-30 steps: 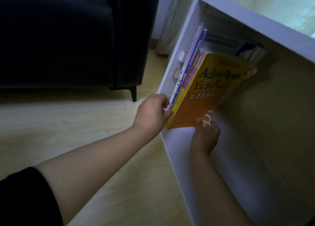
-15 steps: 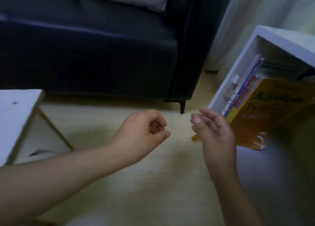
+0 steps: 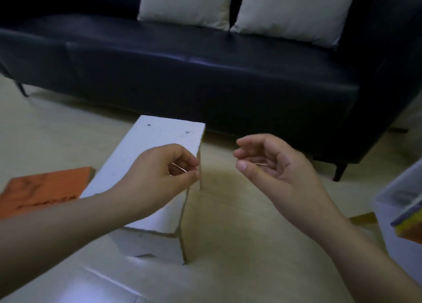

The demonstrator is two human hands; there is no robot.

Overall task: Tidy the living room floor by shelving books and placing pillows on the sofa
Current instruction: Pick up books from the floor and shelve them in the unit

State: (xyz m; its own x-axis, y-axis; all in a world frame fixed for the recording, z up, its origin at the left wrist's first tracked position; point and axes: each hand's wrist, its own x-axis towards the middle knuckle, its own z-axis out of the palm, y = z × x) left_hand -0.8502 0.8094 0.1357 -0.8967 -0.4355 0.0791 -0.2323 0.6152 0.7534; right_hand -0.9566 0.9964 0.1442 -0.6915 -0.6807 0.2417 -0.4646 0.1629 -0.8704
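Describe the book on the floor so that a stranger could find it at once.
Start at the dark sofa; a low white table stands before it. Left of the table, a flat orange book lies on the floor. It alone lies loose; the other books sit in the shelf at far right.

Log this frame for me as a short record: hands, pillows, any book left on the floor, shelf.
left hand: fingers curled, empty, above the small table
right hand: loosely open, empty
pillows: two, both on the sofa
book: orange, flat on the floor beside the table
shelf: at the right edge, books inside
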